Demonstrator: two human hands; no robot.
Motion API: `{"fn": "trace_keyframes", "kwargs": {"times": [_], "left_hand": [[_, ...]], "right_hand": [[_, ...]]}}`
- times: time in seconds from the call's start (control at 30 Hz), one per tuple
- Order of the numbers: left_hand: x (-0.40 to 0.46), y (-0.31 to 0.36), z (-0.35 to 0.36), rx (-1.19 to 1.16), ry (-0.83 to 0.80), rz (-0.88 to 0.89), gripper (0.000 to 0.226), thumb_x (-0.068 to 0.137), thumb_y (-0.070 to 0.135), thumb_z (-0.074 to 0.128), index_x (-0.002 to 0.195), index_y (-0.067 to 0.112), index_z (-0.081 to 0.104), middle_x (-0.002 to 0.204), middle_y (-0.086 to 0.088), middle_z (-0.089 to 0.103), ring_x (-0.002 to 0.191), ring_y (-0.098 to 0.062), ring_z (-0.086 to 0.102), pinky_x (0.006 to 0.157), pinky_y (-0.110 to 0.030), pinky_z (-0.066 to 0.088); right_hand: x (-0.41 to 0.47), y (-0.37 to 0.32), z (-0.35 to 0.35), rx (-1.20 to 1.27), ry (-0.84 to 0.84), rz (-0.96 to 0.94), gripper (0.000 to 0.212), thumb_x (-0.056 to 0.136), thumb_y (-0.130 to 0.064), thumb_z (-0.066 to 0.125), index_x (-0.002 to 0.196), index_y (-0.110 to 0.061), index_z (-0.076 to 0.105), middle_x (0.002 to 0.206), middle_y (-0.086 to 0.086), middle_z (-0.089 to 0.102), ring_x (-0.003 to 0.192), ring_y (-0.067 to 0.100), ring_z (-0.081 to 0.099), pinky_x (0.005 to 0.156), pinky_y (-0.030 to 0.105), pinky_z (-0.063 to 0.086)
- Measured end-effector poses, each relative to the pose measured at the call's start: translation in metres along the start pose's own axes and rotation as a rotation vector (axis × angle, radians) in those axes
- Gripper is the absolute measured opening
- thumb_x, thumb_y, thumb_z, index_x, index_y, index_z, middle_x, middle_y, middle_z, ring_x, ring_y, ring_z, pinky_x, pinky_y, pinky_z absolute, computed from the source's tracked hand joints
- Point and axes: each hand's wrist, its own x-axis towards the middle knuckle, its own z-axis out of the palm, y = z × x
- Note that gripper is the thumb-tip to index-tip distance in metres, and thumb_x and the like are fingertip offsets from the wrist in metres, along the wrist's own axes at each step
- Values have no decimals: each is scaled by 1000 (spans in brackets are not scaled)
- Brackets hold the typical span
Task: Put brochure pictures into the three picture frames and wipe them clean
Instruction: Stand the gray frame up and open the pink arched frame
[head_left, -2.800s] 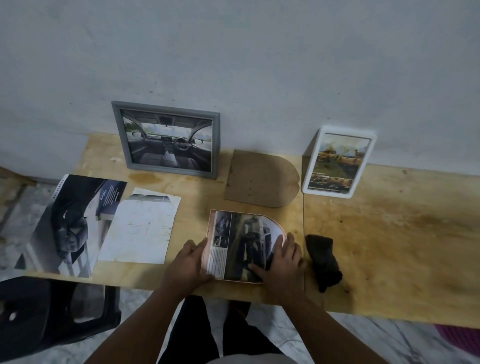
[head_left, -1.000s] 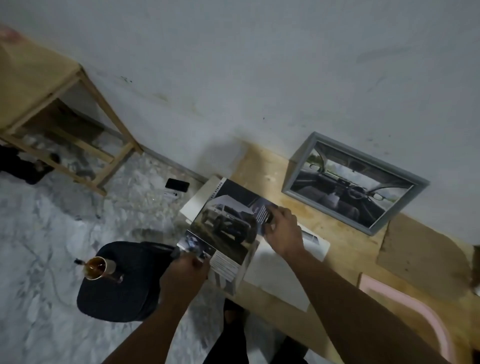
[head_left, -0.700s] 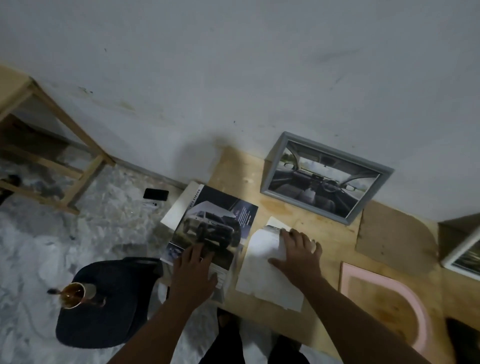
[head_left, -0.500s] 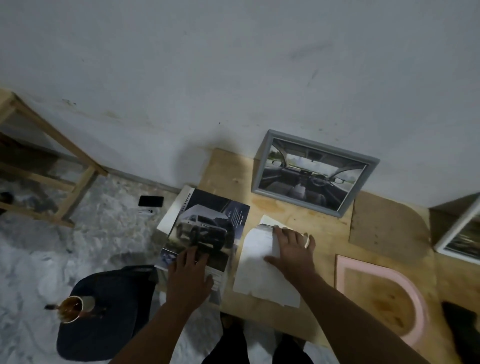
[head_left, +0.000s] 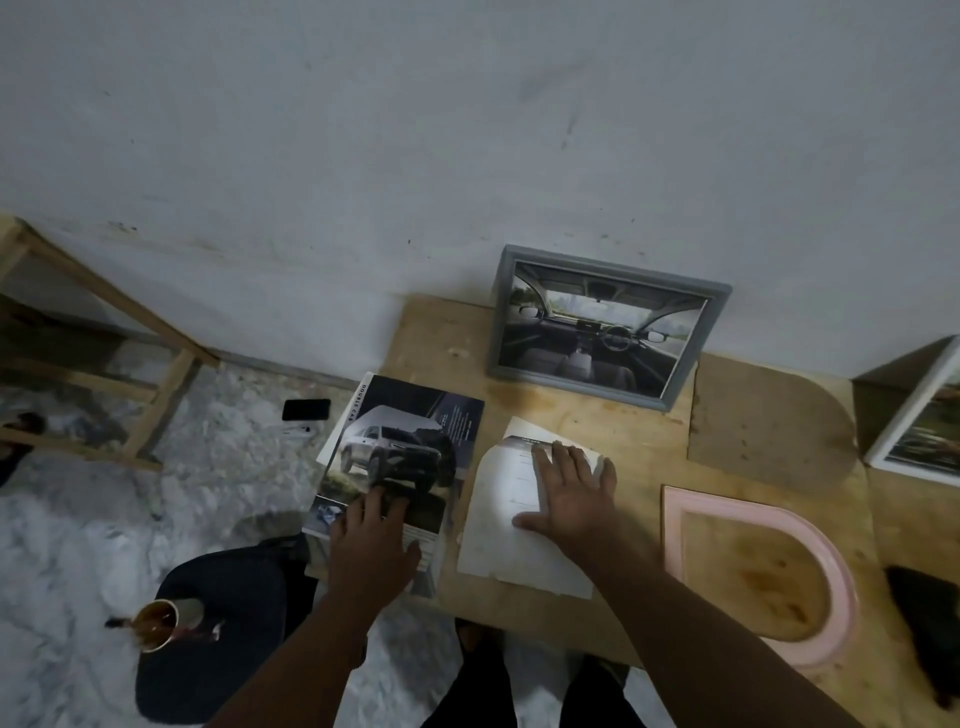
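The brochure (head_left: 402, 457) shows a car on its cover and overhangs the plywood table's (head_left: 447, 338) left end; the left hand (head_left: 376, 545) lies flat on it; right of it, the right hand (head_left: 571, 499) presses flat on a white sheet (head_left: 509, 530); marble floor (head_left: 104, 519) left of it.

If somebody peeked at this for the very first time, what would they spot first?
Probably the two hands in the middle: the left hand lies flat on the car brochure at the table's left edge, and the right hand presses on a white sheet beside it. Next, the grey frame with a car-interior picture leaning on the wall, and the empty pink arched frame lying flat on the right.
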Motion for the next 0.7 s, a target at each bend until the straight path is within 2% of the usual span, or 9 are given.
{"fn": "trace_keyframes", "kwargs": {"times": [0.13,0.23,0.33,0.63,0.7], "left_hand": [[1,8,-4,-66,-22,-40,66,82,50,74,140,24,54,146,-11,49,134,-36,49,103,-59,47],[3,14,-8,-111,-61,-81,66,86,51,69,144,27,50,152,-9,41,141,-34,41,108,-59,44],[7,17,-11,-123,-85,-100,63,87,50,68,143,29,49,152,-6,38,141,-33,38,110,-59,41],[8,21,-10,-100,-86,-116,62,88,52,66,143,29,47,152,-8,36,142,-35,36,112,-58,38],[8,22,-10,-26,-64,-82,62,85,50,71,139,26,53,148,-10,44,139,-36,42,110,-57,40]], "right_hand": [[-4,-3,-2,-12,42,3,101,86,-82,44,162,-29,4,170,7,11,157,32,6,121,65,-1],[-3,-3,-4,-24,56,10,109,83,-83,48,163,-26,-2,171,13,3,157,35,4,119,66,2],[1,-2,-6,-74,17,19,114,82,-86,44,162,-22,-6,171,16,-4,158,35,-1,119,68,0],[-6,-9,-3,-98,21,21,104,89,-79,43,163,-21,-1,170,13,12,157,32,10,119,66,-1],[-7,-10,-6,-78,38,14,100,89,-76,47,163,-23,4,168,11,20,155,31,17,120,65,2]]}}
